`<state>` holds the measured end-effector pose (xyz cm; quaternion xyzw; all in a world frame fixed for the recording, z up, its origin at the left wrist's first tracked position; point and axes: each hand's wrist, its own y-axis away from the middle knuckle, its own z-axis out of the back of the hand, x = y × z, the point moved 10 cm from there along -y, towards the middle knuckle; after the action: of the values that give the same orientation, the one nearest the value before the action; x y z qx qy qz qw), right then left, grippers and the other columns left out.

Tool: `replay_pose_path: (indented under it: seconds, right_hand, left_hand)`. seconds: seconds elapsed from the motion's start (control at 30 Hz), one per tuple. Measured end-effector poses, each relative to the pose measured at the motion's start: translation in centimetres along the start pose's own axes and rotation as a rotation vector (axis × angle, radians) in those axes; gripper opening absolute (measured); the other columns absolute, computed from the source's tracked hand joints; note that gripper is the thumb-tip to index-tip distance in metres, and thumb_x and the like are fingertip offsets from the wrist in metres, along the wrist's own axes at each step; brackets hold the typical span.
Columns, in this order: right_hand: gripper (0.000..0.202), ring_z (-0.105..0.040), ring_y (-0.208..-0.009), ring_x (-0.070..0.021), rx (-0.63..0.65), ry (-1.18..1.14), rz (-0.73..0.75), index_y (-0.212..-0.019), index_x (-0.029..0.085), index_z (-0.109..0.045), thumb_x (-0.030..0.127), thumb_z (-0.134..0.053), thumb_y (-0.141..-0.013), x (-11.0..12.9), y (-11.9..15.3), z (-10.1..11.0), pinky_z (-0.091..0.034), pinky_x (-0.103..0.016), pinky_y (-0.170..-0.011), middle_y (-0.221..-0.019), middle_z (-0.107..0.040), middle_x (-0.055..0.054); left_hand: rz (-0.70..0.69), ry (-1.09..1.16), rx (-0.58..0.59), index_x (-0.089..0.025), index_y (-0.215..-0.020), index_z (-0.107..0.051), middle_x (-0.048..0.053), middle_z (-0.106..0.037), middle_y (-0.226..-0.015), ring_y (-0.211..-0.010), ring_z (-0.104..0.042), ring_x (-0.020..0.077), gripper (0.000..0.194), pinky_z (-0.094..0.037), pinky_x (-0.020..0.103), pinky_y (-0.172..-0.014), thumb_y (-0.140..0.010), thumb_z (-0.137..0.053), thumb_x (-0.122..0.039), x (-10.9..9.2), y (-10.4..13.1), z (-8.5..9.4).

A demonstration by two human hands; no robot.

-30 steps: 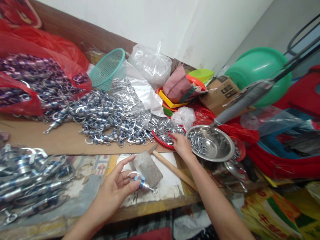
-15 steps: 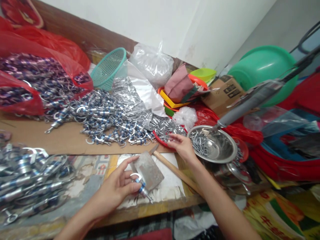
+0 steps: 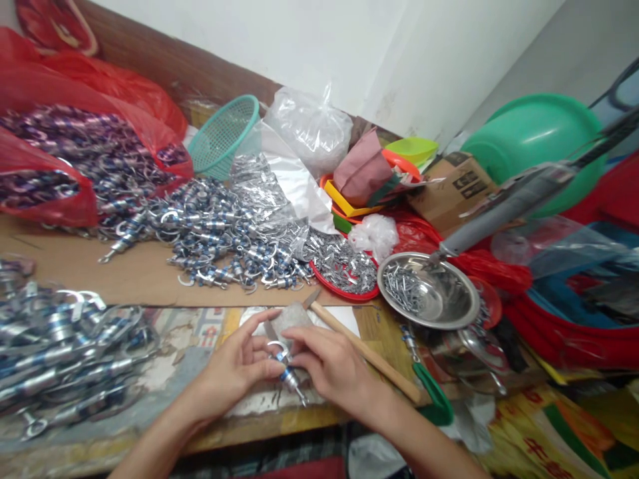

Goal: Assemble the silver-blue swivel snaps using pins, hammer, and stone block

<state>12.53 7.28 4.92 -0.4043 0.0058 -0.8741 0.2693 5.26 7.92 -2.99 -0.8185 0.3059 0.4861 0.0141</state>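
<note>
Between the thumb and fingers of my left hand (image 3: 239, 362) is a small silver and blue metal fitting (image 3: 289, 378) with a white hook, its eye end pointing down toward the bench edge. My right hand (image 3: 334, 366) meets the fitting from the other side, thumb and fingers pinched at the hook; any small part between them is hidden. Behind the fingertips lies a grey metal block (image 3: 294, 318), partly covered. A hammer with a wooden handle (image 3: 369, 349) rests slanting to the right of it.
Similar fittings (image 3: 219, 233) are heaped behind and at the left (image 3: 64, 359). A red tray (image 3: 344, 293) holds small metal pieces; a steel bowl (image 3: 444, 299) holds pins. A green-handled tool (image 3: 434, 396) lies at the right. Further back are a teal basket (image 3: 224, 136) and a carton (image 3: 454, 189).
My right hand has come from the red tray down and left to the fitting in my left hand. The tray and green-handled tool are now uncovered, the metal block more hidden.
</note>
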Motion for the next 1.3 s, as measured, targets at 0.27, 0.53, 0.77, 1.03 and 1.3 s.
replay_pose_path:
  seconds: [0.27,0.53,0.77,1.03,1.3]
  right_hand:
    - [0.022,-0.058,-0.07,-0.0133,-0.249,-0.146,-0.173,-0.094,0.019,-0.058,0.008,-0.054,-0.074,-2.2,1.6,2.1,-0.048,-0.022,-0.063,-0.078,-0.06,-0.002]
    - [0.02,-0.052,-0.076,-0.0204,-0.06,0.409,-0.128,-0.087,0.018,-0.062,0.007,-0.049,-0.077,-0.5,1.2,0.3,-0.039,-0.032,-0.068,-0.075,-0.059,-0.005]
    - [0.016,-0.054,-0.066,-0.0127,-0.107,-0.037,-0.386,-0.091,0.019,-0.053,0.014,-0.052,-0.076,-2.0,1.4,-0.2,-0.04,-0.023,-0.062,-0.071,-0.056,0.002]
    - [0.01,-0.052,-0.071,-0.0134,0.008,0.134,-0.344,-0.085,0.02,-0.05,0.013,-0.047,-0.078,-1.3,0.7,-0.9,-0.035,-0.023,-0.063,-0.074,-0.057,0.002]
    - [0.016,-0.05,-0.062,-0.0104,0.204,0.15,-0.347,-0.084,0.024,-0.05,0.011,-0.05,-0.074,-1.6,-1.0,-1.4,-0.029,-0.02,-0.053,-0.066,-0.054,0.006]
  left_hand:
    - [0.021,-0.025,-0.008,-0.018,-0.123,-0.028,-0.002,-0.059,-0.069,-0.066,-0.057,0.0159,0.076,-0.045,0.032,-0.065,-0.059,-0.07,-0.015,0.0,0.1,0.0]
    - [0.018,-0.036,-0.016,-0.019,-0.124,-0.03,-0.002,-0.06,-0.069,-0.069,-0.059,0.0169,0.077,-0.045,0.033,-0.067,-0.058,-0.07,-0.016,0.2,0.0,0.3]
    - [0.009,-0.03,0.006,-0.019,-0.122,-0.033,-0.002,-0.059,-0.069,-0.071,-0.058,0.0169,0.072,-0.045,0.034,-0.071,-0.06,-0.07,-0.015,0.1,0.0,0.1]
    - [0.018,-0.052,-0.009,-0.019,-0.121,-0.036,-0.001,-0.06,-0.071,-0.07,-0.057,0.0159,0.071,-0.046,0.032,-0.071,-0.059,-0.071,-0.014,0.0,0.0,0.2]
    - [0.027,-0.03,0.012,-0.019,-0.123,-0.033,0.001,-0.062,-0.074,-0.071,-0.059,0.0174,0.074,-0.045,0.035,-0.072,-0.06,-0.071,-0.014,0.2,-0.1,0.0]
